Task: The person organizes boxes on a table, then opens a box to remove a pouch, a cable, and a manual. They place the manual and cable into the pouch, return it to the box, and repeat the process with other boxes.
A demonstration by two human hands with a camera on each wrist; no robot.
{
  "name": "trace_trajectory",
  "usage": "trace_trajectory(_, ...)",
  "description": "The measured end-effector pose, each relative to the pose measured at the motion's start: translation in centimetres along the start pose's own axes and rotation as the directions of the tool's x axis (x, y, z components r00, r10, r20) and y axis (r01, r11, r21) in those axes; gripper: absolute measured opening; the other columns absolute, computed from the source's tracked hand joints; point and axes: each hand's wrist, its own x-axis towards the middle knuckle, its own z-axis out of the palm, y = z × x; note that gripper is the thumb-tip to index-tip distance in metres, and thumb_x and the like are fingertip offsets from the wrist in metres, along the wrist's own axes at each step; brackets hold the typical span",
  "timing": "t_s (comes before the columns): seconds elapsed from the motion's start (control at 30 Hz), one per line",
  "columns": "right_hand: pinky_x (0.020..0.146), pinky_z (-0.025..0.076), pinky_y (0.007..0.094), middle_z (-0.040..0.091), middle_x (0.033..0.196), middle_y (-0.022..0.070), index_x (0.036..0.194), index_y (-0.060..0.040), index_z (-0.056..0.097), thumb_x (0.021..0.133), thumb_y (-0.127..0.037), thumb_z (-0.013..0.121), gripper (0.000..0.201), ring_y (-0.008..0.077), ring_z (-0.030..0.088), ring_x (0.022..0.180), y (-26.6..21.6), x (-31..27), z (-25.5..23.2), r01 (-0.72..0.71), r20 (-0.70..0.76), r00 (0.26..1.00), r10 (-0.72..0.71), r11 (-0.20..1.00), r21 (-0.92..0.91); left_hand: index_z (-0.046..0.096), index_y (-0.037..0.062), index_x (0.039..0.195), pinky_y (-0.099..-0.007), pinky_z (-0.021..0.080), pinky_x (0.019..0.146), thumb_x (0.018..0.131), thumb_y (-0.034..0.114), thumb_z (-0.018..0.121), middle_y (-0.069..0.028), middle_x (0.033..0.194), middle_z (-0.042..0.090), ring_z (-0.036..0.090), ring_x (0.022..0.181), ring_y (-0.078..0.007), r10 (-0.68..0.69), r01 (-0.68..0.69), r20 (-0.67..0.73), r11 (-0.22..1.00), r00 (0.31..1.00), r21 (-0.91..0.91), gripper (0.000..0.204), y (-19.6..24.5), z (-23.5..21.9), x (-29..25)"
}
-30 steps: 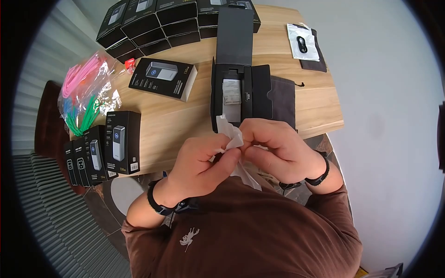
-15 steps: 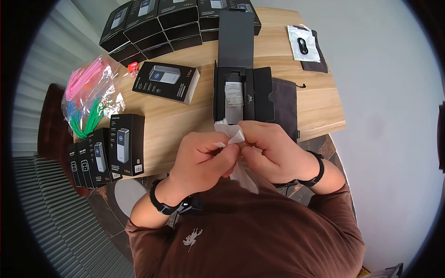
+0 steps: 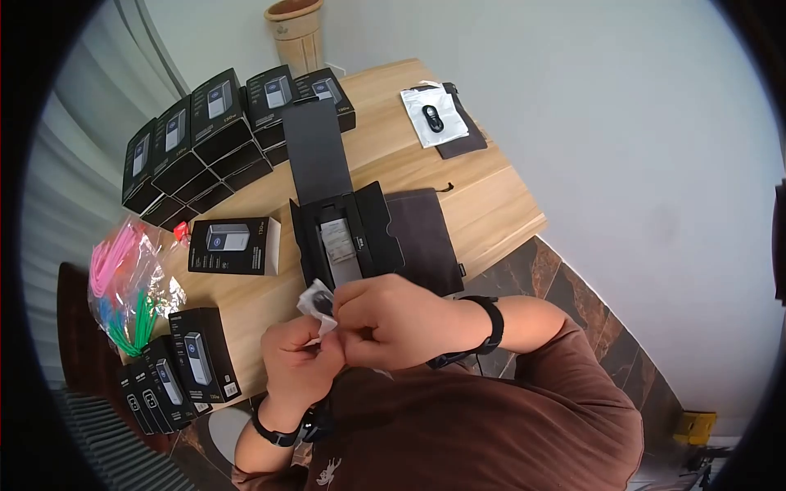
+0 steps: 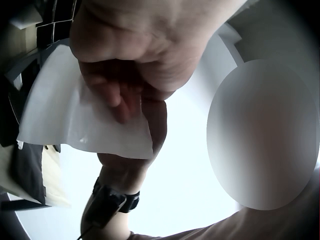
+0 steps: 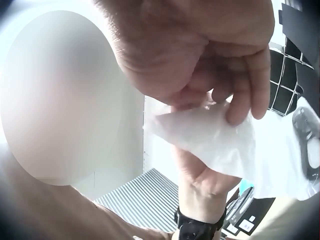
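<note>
Both hands meet in front of the person's chest, pinching a white translucent packet between them. The left hand holds its edge with thumb and curled fingers; the right hand grips it right beside. A dark looped item shows through the packet in the right wrist view. In the left wrist view the packet hangs as a wide sheet below the left hand. Just beyond the hands stands an open black box holding a folded paper slip.
Stacked black boxes fill the table's back left. A closed box, a bag of coloured ties and upright boxes stand at the left. A dark pouch lies right of the open box; a cable on a white bag lies farther back.
The head view has turned, so the table appears farther left and lower, and a clay pot shows. The hands still hold the packet, whose end with the dark item now shows above the fingers.
</note>
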Motion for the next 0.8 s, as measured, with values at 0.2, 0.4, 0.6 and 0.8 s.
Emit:
trace_trajectory(0.2, 0.055, 0.052, 0.038, 0.063, 0.083, 0.0081, 0.069, -0.0025, 0.06, 0.069, -0.003, 0.076, 0.016, 0.0293, 0.063, 0.064, -1.0, -0.1, -0.8, 0.039, -0.155, 0.982, -0.112, 0.911, -0.41, 0.041, 0.002, 0.061, -0.0348, 0.031, 0.045, 0.074, -0.004, 0.064, -0.0111, 0.054, 0.037, 0.036, 0.046, -0.0188, 0.289, -0.257, -0.018, 0.876, 0.957, 0.408, 0.028, 1.7, 0.0, 0.9)
trace_trajectory(0.4, 0.052, 0.05, 0.0338, 0.064, 0.083, 0.0068, 0.068, -0.0066, 0.056, 0.064, 0.002, 0.074, 0.021, 0.0236, 0.061, 0.059, -1.8, -0.2, -0.4, 0.18, -0.152, 0.946, -0.287, 0.854, -0.489, 0.053, 0.0025, 0.099, -0.0312, 0.046, 0.068, 0.082, -0.003, 0.061, -0.0113, 0.086, 0.054, 0.055, 0.074, -0.021, 0.174, -0.161, -0.022, 0.949, 0.985, 0.272, 0.02, 2.5, 0.5, 0.4)
trace_trajectory(0.6, 0.058, 0.054, 0.0348, 0.067, 0.089, 0.0088, 0.075, -0.005, 0.059, 0.072, -0.002, 0.077, 0.018, 0.0258, 0.064, 0.064, -1.9, 0.1, 0.7, 0.384, -0.098, 0.877, -0.471, 0.808, -0.446, 0.039, -0.0027, 0.15, -0.0361, 0.046, 0.105, 0.108, 0.015, 0.048, -0.0139, 0.134, 0.059, 0.059, 0.119, -0.0221, 0.114, -0.095, 0.093, 0.977, 0.989, -0.191, 0.047, 1.6, 0.6, -0.2)
trace_trajectory(0.8, 0.08, 0.057, 0.0395, 0.071, 0.111, 0.0128, 0.094, -0.0034, 0.067, 0.087, -0.012, 0.078, 0.015, 0.0251, 0.07, 0.092, 0.0, -0.4, -3.0, 0.345, -0.238, 0.875, -0.421, 0.889, -0.302, 0.04, -0.0049, 0.153, -0.0438, 0.053, 0.106, 0.108, 0.016, 0.051, -0.0206, 0.14, 0.061, 0.064, 0.126, -0.0311, -0.086, 0.121, 0.087, 0.811, 0.992, -0.572, 0.051, 0.6, -1.8, -2.1)
